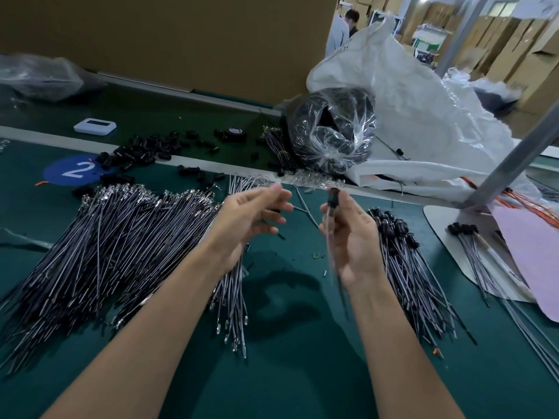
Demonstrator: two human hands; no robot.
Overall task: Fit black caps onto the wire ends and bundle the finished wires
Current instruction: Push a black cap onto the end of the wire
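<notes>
Table [287,373]: one green work surface, running under everything in front of me.
White sack [423,110]: one, crumpled at the far right of the table.
Bare wires [90,252]: one big heap on my left, far too many to count, metal terminals at the far ends.
Capped wires [411,273]: one heap on my right, black caps bunched at the far end; dozens, not countable.
Clear bag [332,131]: one, stuffed with black parts, leaning against the sack.
Pink sheet [535,258]: one, at the right edge.
Middle bunch [233,316]: one smaller bundle of bare wires, partly hidden under my left wrist.
Left hand [254,216]: raised over the table, fingers spread and loosely curved, well apart from my right.
Right hand [351,237]: raised too, thumb and fingers pinching one wire.
Loose caps [145,149]: several dozen black ones, scattered along the far strip of the table.
Blue disc [74,170]: one, marked 2, beside the caps.
Small bundle [472,246]: one, a few capped wires beside the pink sheet.
White device [95,126]: one, beyond the caps.
Tape roll [234,133]: one, black.
Held wire [329,237]: one, blurred, hanging down across my right palm.
Its cap [334,193]: one, black, at the top end above my fingertips.
</notes>
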